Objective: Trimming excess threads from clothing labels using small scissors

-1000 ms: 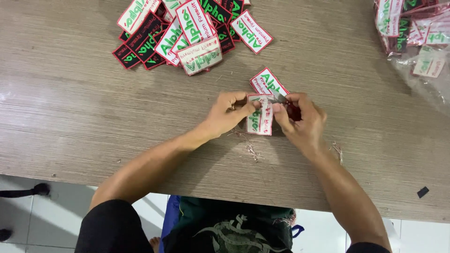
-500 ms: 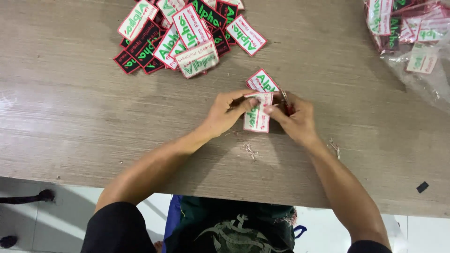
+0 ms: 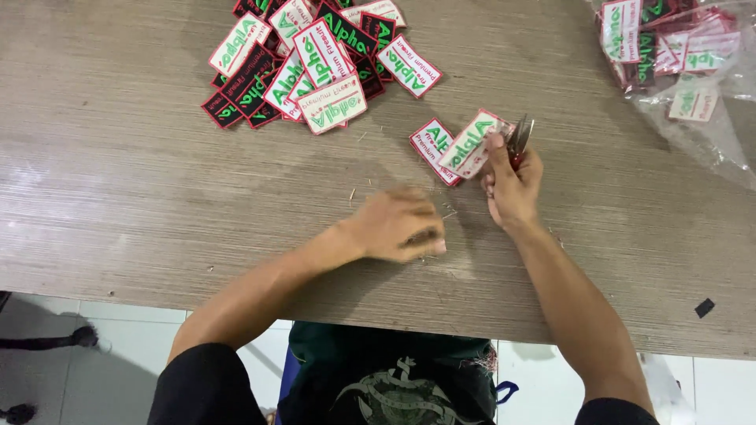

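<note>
Your right hand is closed around two things at once: a white embroidered patch with a red border and green lettering, pinched by one short end between thumb and fingers, and a small pair of thread snips whose metal blades stick up past your knuckles beside a glimpse of red handle. The patch stands out to the left of your grip, lifted off the wooden table and overlapping a second white patch that lies flat just beneath it. Judging by how it holds its shape when gripped at one end, the patch looks light and fairly stiff, flexible but not floppy; it is not fragile, and the stitched border should give your fingertips a sure hold, so an edge or corner is the place to take it. Your left hand hovers low over the table nearer to you, blurred, fingers loosely curled; it seems to hold nothing, though the blur keeps me from being sure. Loose thread trimmings lie scattered on the wood around both hands. At the far edge, a heap of patches mixes white rectangles and black ones, all red-bordered with green lettering, overlapping at every angle. At the far right, a clear plastic bag holds more of the same patches, crumpled around them. A small black scrap sits alone near the table's near right edge.
</note>
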